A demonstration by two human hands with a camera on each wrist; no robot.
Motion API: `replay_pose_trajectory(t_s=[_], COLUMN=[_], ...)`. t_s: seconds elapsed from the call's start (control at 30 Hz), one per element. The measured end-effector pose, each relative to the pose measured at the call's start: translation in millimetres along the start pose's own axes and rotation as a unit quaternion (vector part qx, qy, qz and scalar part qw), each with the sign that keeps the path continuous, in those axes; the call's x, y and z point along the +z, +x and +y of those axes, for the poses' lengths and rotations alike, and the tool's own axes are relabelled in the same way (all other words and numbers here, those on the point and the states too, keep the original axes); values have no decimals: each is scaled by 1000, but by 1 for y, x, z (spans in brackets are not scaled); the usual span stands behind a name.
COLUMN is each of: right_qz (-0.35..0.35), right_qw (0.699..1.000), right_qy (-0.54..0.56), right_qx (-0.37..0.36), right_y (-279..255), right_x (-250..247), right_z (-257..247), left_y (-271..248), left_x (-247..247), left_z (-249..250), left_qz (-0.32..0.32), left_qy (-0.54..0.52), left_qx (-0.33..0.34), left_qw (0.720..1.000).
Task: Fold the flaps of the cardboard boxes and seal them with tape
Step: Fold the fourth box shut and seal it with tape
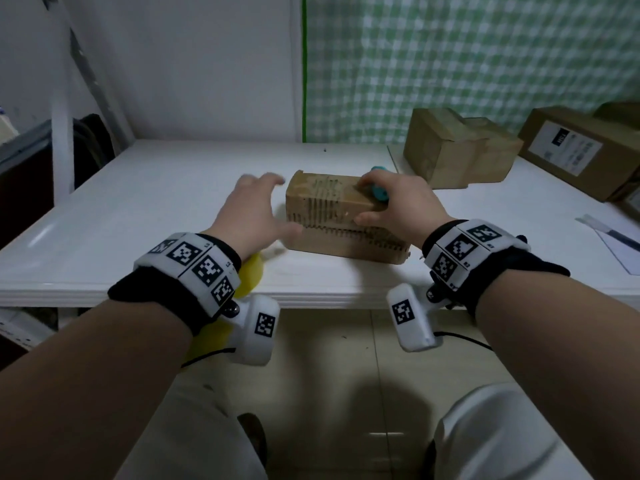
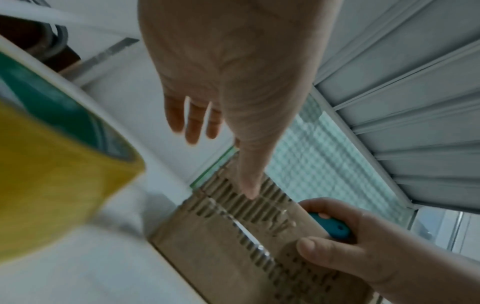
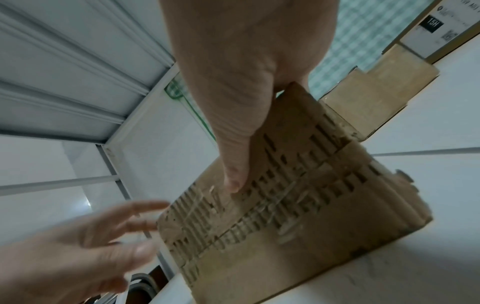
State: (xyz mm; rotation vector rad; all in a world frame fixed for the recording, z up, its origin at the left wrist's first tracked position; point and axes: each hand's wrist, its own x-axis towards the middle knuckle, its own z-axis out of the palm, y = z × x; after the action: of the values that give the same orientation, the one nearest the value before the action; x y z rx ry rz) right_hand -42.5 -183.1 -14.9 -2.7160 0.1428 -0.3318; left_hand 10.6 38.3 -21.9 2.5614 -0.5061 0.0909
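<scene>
White surface against a plain wall, with a green checked curtain hanging behind the right half, that's the whole setup. Sitting near the front edge, between both hands, is the cardboard box being worked on, and it looks pretty beat up, with rows of dark slits or torn corrugation across its top and front. Its flaps are down as far as I can see, and there's a shiny strip along the seam in the wrist views that I'd guess is clear tape, though the blur makes that hard to swear to. The right hand is clamped over the right end of the box, thumb on the near face, and it's also got a teal tool tucked under its fingers, maybe a cutter, can't tell. The left hand is spread wide and holding nothing, just off the box's left end, blurry. A yellow tape roll sits at the near edge below the left wrist. Two more cardboard boxes sit closed at the back right, well apart from the action, plus a labelled box further right. So my read: this one's close to sealed, maybe needs the tape pressed down or trimmed.
</scene>
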Motion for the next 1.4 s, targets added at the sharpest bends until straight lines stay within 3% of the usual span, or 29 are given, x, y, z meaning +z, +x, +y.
replay_pose_trajectory(t_s=[0.1, 0.2, 0.4, 0.53, 0.63, 0.7, 0.77, 0.97, 1.13, 1.27, 1.33, 1.4], right_qz=[-10, -6, 47, 67, 80, 78, 79, 194, 188, 203, 184, 155], right_qw=[999, 998, 994, 994, 993, 992, 990, 951, 925, 914, 915, 923], right_qy=[28, 59, 93, 82, 86, 96, 115, 221, 290, 306, 309, 293], right_qx=[-20, -32, -17, 9, 6, -4, -6, 97, 160, 172, 184, 196], right_y=[3, 4, -2, -5, -3, 0, 3, -9, -13, -17, -22, -28], right_x=[-3, -4, -2, -4, -2, 1, 2, -5, -12, -19, -17, -13], right_z=[8, 16, 33, 34, 35, 39, 44, 56, 60, 64, 67, 70], left_y=[17, 31, 27, 12, 20, 28, 34, 39, 38, 38, 35, 29], left_x=[6, 21, 35, 33, 33, 34, 35, 22, 13, 7, 9, 17], left_z=[19, 26, 32, 45, 53, 55, 52, 49, 64, 68, 63, 58], left_qz=[-36, -82, -31, 6, -45, -102, -120, -79, 10, 77, 61, 6], left_qy=[-8, 33, 44, 129, 196, 164, 129, 49, -20, -44, -68, -124], left_qx=[84, 101, 147, 171, 160, 153, 151, 137, 113, 48, 2, -47], left_qw=[996, 991, 988, 977, 966, 969, 973, 986, 993, 995, 996, 991])
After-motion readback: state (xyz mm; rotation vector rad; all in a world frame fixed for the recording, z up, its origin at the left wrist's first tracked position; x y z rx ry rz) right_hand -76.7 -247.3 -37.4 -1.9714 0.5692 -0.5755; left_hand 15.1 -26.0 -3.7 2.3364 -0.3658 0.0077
